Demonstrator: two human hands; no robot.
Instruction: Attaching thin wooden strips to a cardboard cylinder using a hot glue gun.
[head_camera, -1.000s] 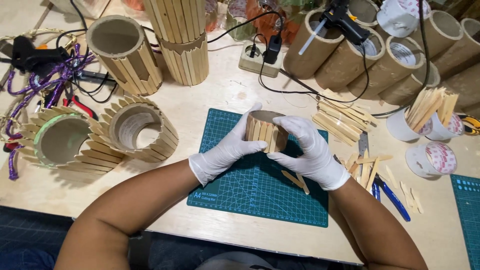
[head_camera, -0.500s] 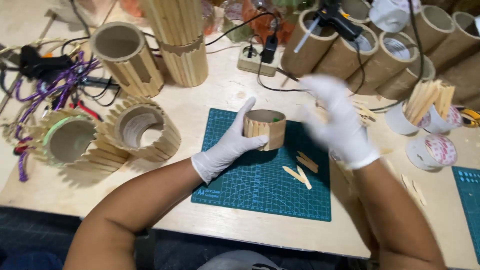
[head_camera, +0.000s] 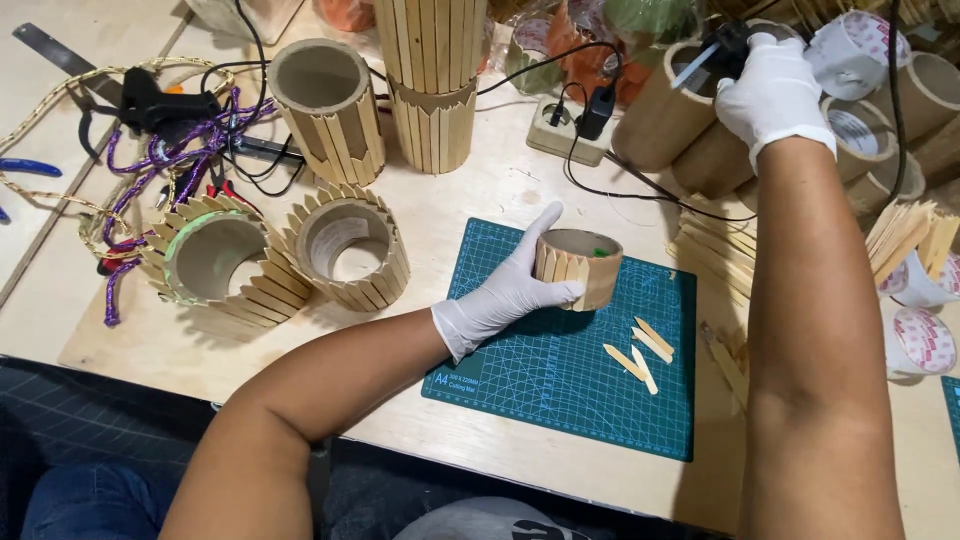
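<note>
My left hand (head_camera: 510, 285), in a white glove, grips a short cardboard ring (head_camera: 580, 265) partly clad in wooden sticks, standing on the green cutting mat (head_camera: 560, 390). My right hand (head_camera: 770, 90), also gloved, is stretched to the far right and closed around a black glue gun (head_camera: 722, 45) that rests among cardboard tubes. Three loose pointed wooden sticks (head_camera: 640, 352) lie on the mat to the right of the ring.
Two stick-clad rings (head_camera: 345, 250) (head_camera: 215, 260) sit left of the mat, taller clad tubes (head_camera: 325, 105) (head_camera: 435, 80) behind. A power strip (head_camera: 570, 125) with cables lies at the back. Stick piles (head_camera: 905, 235), tape rolls (head_camera: 925, 340) and bare tubes (head_camera: 670, 120) crowd the right. Purple cord (head_camera: 165, 165) lies far left.
My right hand let go of the ring on the mat and reached up to the far right, closing on the glue gun. My left hand kept hold of the ring.
</note>
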